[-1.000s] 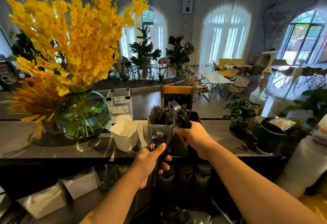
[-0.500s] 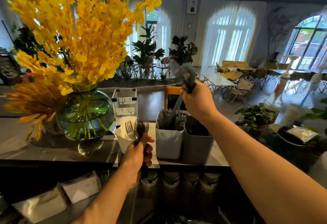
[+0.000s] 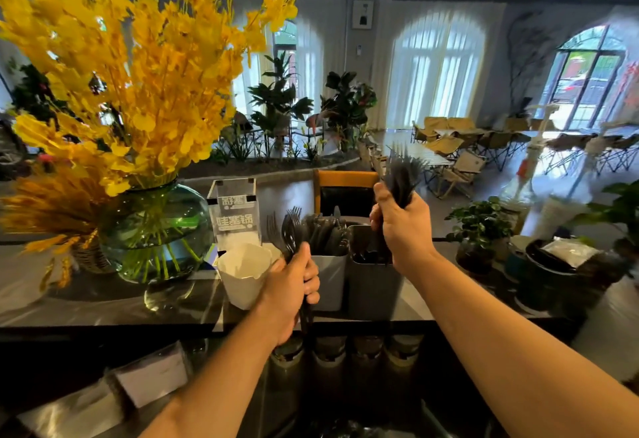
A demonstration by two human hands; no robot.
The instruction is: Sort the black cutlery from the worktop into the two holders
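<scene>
Two grey square holders stand side by side on the dark counter. The left holder [image 3: 330, 282] is packed with black cutlery [image 3: 325, 235]; the right holder [image 3: 371, 285] shows a few black pieces deep inside. My left hand [image 3: 292, 285] grips a bundle of black forks [image 3: 288, 230], tines up, just left of the left holder. My right hand [image 3: 404, 226] grips another bunch of black forks [image 3: 403, 176], tines up, directly over the right holder, their handles reaching down into its mouth.
A white paper cup [image 3: 243, 273] stands just left of my left hand, with a clear sign stand [image 3: 235, 212] behind it. A green glass vase [image 3: 155, 233] of yellow flowers fills the left counter. Potted plants [image 3: 479, 230] and dark tubs [image 3: 549, 275] crowd the right.
My right hand has come down with its forks from high above to the mouth of the right holder. My left hand has shifted right with its forks, closer to the left holder.
</scene>
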